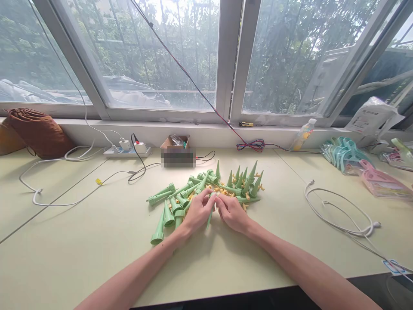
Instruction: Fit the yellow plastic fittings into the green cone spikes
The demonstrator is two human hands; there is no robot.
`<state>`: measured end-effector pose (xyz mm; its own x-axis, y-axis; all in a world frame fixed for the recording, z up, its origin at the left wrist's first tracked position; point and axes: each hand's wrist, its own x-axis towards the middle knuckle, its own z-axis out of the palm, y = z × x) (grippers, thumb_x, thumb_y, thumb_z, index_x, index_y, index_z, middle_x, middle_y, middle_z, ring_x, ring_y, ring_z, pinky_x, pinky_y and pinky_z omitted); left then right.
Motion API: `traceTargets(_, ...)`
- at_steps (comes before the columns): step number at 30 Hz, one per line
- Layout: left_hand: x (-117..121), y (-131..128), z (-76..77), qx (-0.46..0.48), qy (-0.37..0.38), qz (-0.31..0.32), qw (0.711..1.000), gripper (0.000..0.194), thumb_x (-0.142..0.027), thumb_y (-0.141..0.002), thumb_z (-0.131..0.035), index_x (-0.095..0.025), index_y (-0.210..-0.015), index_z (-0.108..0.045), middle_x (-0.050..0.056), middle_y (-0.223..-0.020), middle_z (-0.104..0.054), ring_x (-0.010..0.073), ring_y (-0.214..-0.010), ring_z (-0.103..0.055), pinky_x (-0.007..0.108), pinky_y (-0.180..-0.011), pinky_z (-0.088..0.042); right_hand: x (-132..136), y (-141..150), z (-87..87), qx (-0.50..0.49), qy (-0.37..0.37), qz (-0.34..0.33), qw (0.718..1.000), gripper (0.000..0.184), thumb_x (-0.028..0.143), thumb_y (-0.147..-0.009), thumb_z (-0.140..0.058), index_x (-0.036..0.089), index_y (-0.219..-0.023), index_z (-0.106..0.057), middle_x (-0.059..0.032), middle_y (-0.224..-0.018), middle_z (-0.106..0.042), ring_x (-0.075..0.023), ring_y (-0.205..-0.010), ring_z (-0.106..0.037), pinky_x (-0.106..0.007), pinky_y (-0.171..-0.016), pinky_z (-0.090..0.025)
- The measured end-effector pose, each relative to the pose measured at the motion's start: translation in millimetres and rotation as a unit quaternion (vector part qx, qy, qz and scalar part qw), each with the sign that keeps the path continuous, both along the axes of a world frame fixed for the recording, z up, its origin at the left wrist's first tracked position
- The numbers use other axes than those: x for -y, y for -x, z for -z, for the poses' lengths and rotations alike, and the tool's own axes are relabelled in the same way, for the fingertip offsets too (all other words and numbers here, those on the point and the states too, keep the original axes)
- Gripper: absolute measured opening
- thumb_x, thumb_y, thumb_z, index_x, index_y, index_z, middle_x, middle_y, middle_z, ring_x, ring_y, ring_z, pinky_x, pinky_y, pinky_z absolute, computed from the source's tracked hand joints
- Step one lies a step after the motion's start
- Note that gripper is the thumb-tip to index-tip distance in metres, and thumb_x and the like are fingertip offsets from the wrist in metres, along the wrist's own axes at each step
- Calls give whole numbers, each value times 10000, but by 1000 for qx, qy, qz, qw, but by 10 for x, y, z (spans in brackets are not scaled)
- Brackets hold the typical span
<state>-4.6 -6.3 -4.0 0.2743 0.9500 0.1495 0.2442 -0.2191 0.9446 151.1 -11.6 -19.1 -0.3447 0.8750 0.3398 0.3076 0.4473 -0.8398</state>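
My left hand (200,209) is closed round a green plastic plant-watering spike (209,218), its point slanting down toward me. Close against it, my right hand (232,211) has thumb and fingers pinched at the spike's upper end; whatever small part they may grip is hidden. Left of my hands lies a loose heap of green spikes (168,215), some with wide open collars facing me. Small yellow valve pieces (222,189) are scattered just beyond my fingertips. On the right, several green spikes (248,183) stand point up, with yellow valves sticking out of some.
Behind the heap is a small cardboard box (166,142). A power strip (127,151) and white cable (74,202) lie left, near a brown drawstring bag (40,131). At right are a coiled cable (342,230), a bottle (303,135), bagged teal hangers (343,155) and pink ones (382,183).
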Motion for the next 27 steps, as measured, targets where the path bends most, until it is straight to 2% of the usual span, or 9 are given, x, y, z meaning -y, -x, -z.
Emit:
traceTargets(9,25,-18,16,-3,-38,-21,999,275,-463,-956,-484,-199,-895,-533,-58,-579,-472,114,-562,-478,226,-540,-353,-18,3,68,-35,-17,11,999,390,425,-1022,-371,221,-690,-388,46,-522,-408,-117,-467,-382,-261,-486,-310)
traceTargets(13,28,-18,38,-7,-57,-30,998,287,-470,-966,-467,-200,-882,-517,-66,-574,-406,102,-532,-373,226,-515,-286,-24,9,94,-52,-9,10,999,406,466,-1021,-368,226,-694,-383,58,-473,-384,-118,-441,-378,-263,-474,-311)
traceTargets(17,30,-19,55,-7,-81,-35,996,313,-473,-975,-447,-199,-830,-489,-72,-563,-328,97,-518,-274,227,-492,-225,-14,16,82,-63,-5,8,998,414,496,-1015,-373,224,-705,-405,54,-465,-423,-114,-424,-388,-262,-468,-325)
traceTargets(22,35,-18,52,-20,-121,-52,991,335,-469,-985,-414,-195,-806,-489,-65,-580,-335,97,-520,-283,221,-496,-247,12,27,45,-89,11,3,996,426,519,-1009,-375,218,-712,-432,57,-448,-447,-107,-390,-408,-254,-457,-347)
traceTargets(27,43,-2,34,-62,-158,-78,982,313,-465,-976,-435,-193,-884,-558,-65,-563,-384,98,-501,-346,221,-510,-307,21,41,38,-114,48,-2,992,457,578,-989,-385,219,-711,-438,60,-446,-467,-104,-370,-435,-242,-442,-372)
